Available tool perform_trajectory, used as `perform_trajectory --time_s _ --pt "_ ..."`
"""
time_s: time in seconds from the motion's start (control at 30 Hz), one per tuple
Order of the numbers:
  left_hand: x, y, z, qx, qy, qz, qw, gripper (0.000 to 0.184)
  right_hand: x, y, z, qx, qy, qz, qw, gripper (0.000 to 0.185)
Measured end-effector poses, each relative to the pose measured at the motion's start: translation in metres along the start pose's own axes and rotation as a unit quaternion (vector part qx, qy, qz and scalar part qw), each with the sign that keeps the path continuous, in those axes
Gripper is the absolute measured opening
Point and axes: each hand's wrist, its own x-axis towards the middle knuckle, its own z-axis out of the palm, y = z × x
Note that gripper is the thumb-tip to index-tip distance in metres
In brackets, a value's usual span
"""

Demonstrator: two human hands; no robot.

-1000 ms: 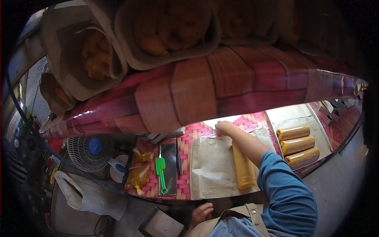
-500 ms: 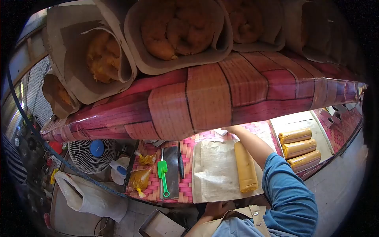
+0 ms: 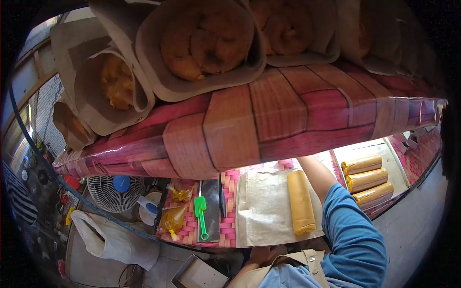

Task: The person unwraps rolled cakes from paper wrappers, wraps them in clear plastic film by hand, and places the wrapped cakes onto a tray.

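Note:
An unwrapped yellow roll cake [image 3: 301, 204] lies lengthwise on the right part of a pale paper sheet [image 3: 261, 206]. My right forearm reaches past the roll's far end, and my right hand is hidden behind the overhanging shelf; what it touches does not show. Below the table's near edge, by my apron, is my left hand [image 3: 263, 254], its fingers not clear. Three wrapped rolls [image 3: 367, 176] rest on a paper-lined tray [image 3: 394, 165] to the right. Left of the sheet, a green spatula [image 3: 200, 211] lies on a dark flat board [image 3: 212, 230] beside a dark-handled knife [image 3: 223, 197].
Across the top runs a shelf [image 3: 233, 129] holding several paper-wrapped rolls [image 3: 206, 43]. At the left are filled plastic bags [image 3: 173, 220], a fan [image 3: 115, 192] and a white sack [image 3: 120, 242]. An open box [image 3: 199, 273] stands on the floor.
My right hand has gone from view behind the shelf as the arm reached farther away. My left hand has moved right, close to the table's near edge. The view has shifted slightly.

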Motion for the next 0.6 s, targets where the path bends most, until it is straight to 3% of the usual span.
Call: perform_trajectory --time_s 0.07,0.13,0.2,0.33,0.4,0.43,0.47,0.5,0.53,0.57,0.6 --pt "-0.004 -0.025 0.041 0.029 0.025 -0.007 0.999 0.040 0.004 0.000 -0.006 0.019 0.017 -0.014 1.000 0.026" --pt "-0.003 -0.028 0.050 0.054 0.048 -0.012 0.997 0.041 0.004 -0.004 -0.008 0.125 0.123 -0.075 0.982 0.026" --pt "0.000 -0.013 0.036 0.088 0.130 -0.005 0.988 0.042 -0.020 -0.044 -0.022 0.100 0.139 -0.042 0.984 0.021" --pt "0.004 -0.019 0.030 0.113 0.105 0.030 0.988 0.045 -0.062 -0.087 -0.032 -0.003 0.166 -0.095 0.982 0.015" --pt "0.003 0.000 0.003 0.017 -0.191 -0.094 0.977 0.049 -0.073 -0.091 -0.033 0.092 0.089 -0.043 0.991 0.014" --pt "-0.013 0.017 -0.013 -0.068 -0.094 -0.049 0.992 0.049 -0.094 -0.107 -0.041 0.024 0.052 -0.067 0.996 0.016" --pt "-0.016 0.018 -0.026 -0.070 -0.097 -0.046 0.992 0.049 -0.098 -0.091 -0.038 -0.017 0.051 -0.137 0.989 0.017" --pt "-0.014 0.018 -0.040 -0.256 -0.268 -0.075 0.926 0.050 -0.118 -0.094 -0.042 -0.053 0.048 -0.151 0.986 0.017" --pt "-0.014 0.020 -0.053 -0.426 -0.420 -0.100 0.795 0.052 -0.144 -0.106 -0.048 -0.089 0.044 -0.166 0.981 0.017" --pt "-0.017 0.023 -0.065 -0.429 -0.421 -0.101 0.793 0.052 -0.168 -0.114 -0.053 -0.070 0.030 -0.140 0.987 0.018" --pt "-0.020 0.027 -0.077 -0.514 -0.385 -0.073 0.763 0.051 -0.191 -0.119 -0.059 -0.049 0.017 -0.115 0.992 0.018"
